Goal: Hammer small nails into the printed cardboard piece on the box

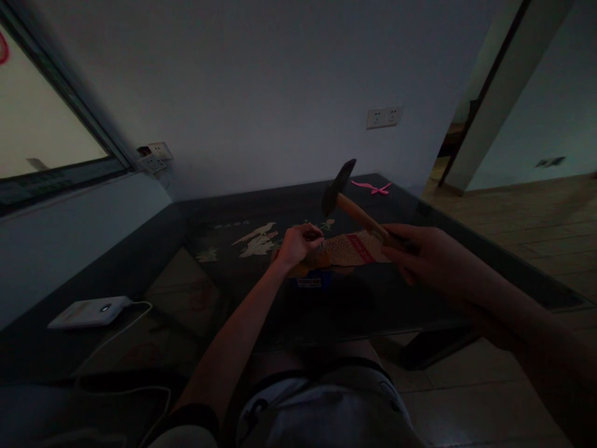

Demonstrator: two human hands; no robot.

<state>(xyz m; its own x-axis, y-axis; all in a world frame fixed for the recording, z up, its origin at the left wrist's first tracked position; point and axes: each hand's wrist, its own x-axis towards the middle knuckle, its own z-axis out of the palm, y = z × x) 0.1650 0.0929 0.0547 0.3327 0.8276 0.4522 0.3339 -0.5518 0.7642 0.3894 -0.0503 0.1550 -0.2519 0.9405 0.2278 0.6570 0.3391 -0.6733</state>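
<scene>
My right hand is wrapped round the wooden handle of a hammer. The hammer's dark metal head is raised above the table, up and to the right of my left hand. Thumb and fingertips of that left hand are pinched on what looks like a thin nail, dim and hard to make out. Below it lies a yellowish-brown piece, partly covered by the hand. A patterned strip with a red band extends to the right, and a blue packet sits at the near side.
The dark glossy table has bird and flower decoration. A pink ribbon-like item rests near its far right corner. At left, a white power bank trails a white cable. The wall stands behind the table.
</scene>
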